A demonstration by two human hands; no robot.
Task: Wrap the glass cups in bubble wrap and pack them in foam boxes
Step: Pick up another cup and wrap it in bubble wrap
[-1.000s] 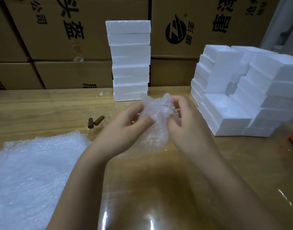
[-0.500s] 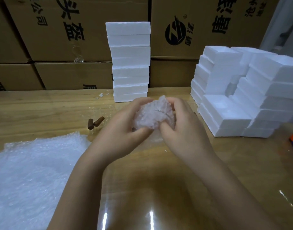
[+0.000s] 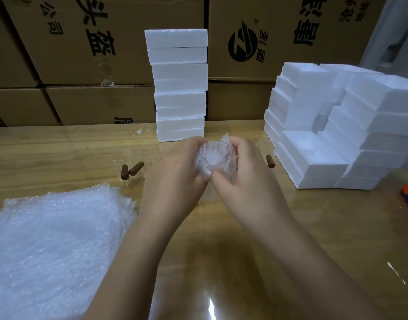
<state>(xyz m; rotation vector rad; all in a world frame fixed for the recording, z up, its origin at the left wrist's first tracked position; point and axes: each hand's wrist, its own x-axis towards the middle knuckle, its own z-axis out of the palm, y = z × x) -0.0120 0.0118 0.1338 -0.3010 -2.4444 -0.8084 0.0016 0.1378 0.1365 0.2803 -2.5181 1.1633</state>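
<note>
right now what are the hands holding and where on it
A bubble-wrap bundle. The left hand grips its left side and the right hand grips its right side. Whether a cup is inside cannot be told.

On the far left carton (image 3: 66, 61) I read the black characters 头盔 and, smaller, 公司. The far right carton (image 3: 281, 61) bore a round black logo (image 3: 242, 45) with a Z-like mark and a small ®. I could not make out the large characters beside it.
</note>
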